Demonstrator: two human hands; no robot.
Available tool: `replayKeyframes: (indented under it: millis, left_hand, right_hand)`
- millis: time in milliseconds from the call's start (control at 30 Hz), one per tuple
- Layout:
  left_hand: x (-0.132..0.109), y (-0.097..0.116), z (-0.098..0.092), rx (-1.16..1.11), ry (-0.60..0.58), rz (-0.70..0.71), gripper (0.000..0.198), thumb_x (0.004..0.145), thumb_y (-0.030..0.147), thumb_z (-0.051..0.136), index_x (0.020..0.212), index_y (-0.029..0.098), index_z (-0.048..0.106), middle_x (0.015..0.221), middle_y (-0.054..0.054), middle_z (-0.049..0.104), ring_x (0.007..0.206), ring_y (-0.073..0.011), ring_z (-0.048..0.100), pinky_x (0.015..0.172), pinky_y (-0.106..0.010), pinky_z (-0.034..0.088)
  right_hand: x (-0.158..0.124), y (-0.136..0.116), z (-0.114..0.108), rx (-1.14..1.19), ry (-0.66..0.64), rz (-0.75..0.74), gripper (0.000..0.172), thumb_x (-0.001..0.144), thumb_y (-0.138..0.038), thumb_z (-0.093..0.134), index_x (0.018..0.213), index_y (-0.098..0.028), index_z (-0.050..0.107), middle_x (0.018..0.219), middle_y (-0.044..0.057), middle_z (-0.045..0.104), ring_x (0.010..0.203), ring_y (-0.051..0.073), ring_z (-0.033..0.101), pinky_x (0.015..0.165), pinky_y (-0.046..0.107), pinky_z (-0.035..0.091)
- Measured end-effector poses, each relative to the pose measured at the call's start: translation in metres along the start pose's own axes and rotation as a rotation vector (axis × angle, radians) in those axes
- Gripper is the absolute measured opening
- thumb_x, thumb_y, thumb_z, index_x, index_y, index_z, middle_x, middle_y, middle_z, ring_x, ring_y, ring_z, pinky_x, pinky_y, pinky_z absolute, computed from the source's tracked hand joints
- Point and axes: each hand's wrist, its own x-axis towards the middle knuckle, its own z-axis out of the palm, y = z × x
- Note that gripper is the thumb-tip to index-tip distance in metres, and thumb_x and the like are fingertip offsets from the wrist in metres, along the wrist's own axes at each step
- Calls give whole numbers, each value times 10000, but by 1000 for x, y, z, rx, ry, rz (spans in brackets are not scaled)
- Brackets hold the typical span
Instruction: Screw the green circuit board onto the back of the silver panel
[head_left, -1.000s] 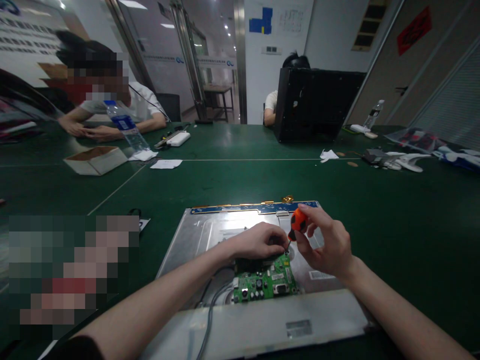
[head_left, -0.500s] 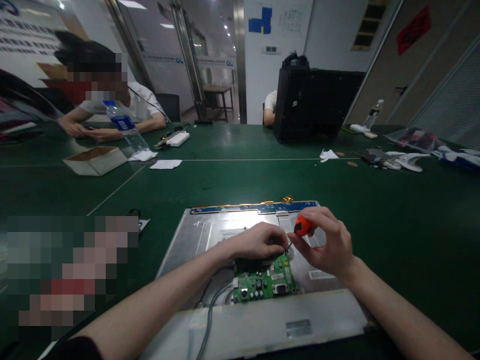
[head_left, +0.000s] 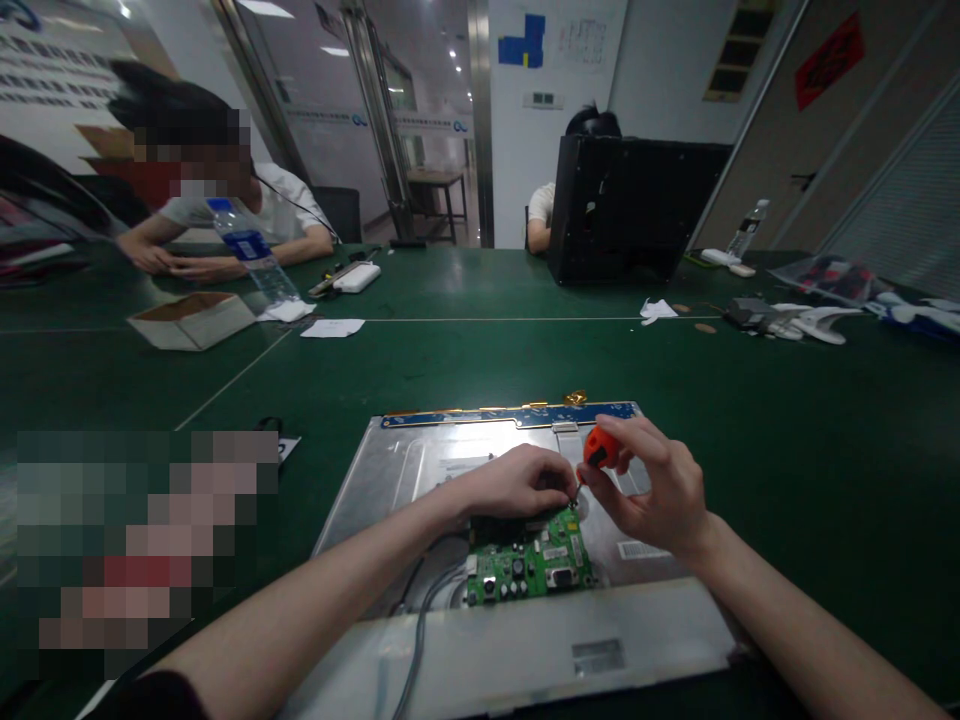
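Note:
A screwdriver with an orange and black handle (head_left: 600, 448) is pinched between the thumb and fingers of my right hand (head_left: 660, 490). Its thin shaft slants down to the upper right corner of a green circuit board (head_left: 529, 562). My left hand (head_left: 534, 480) rests over the board's upper edge, its fingers curled together beside the screwdriver tip; whatever they pinch there is hidden. The board lies on the silver metal back of a display panel (head_left: 420, 450). A blue strip board (head_left: 487, 417) runs along the panel's far edge.
A grey cable (head_left: 418, 640) curves from the board toward me. Beyond stand an open box (head_left: 191, 322), a tilted water bottle (head_left: 251, 250) and a black monitor-like case (head_left: 637, 205). Two people sit across the green table (head_left: 450, 360). Crumpled paper (head_left: 658, 310) lies at the right.
The screwdriver handle has turned slightly in my right fingers, its black patch shifting. My left hand and the board stay in place.

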Motion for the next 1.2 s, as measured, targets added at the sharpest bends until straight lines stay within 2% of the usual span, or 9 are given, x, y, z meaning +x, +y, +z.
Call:
replayKeyframes:
  millis: [467, 733, 900, 1200]
  left_hand:
    - [1, -1, 1, 17, -19, -3, 73, 829, 126, 625, 892, 141, 659, 810, -1, 651, 748, -156, 588, 686, -232, 431]
    - [0, 2, -1, -5, -9, 6, 49, 819, 104, 613, 832, 134, 650, 776, 5, 631, 724, -147, 578, 660, -225, 427]
    - [0, 0, -1, 13, 0, 2, 53, 821, 113, 628, 856, 144, 654, 817, 0, 643, 767, -153, 584, 698, -229, 440]
    - [0, 2, 0, 22, -14, -12, 62, 819, 96, 624, 852, 141, 651, 779, 9, 630, 725, -143, 576, 657, -212, 424]
  right_hand:
    - [1, -2, 0, -38, 15, 17, 370, 859, -152, 519, 1222, -151, 446, 744, -8, 621, 534, 110, 537, 463, 227, 486]
    - [3, 0, -1, 29, 14, -16, 429, 857, -194, 616, 1239, -176, 421, 736, -8, 573, 646, 144, 574, 508, 241, 497]
    - [4, 0, -1, 11, 12, -6, 421, 851, -177, 620, 1239, -177, 455, 772, -5, 576, 607, 118, 538, 493, 224, 474]
    - [1, -2, 0, -36, -13, 47, 459, 849, -155, 578, 1285, -173, 436, 780, -2, 610, 532, 108, 521, 460, 237, 465]
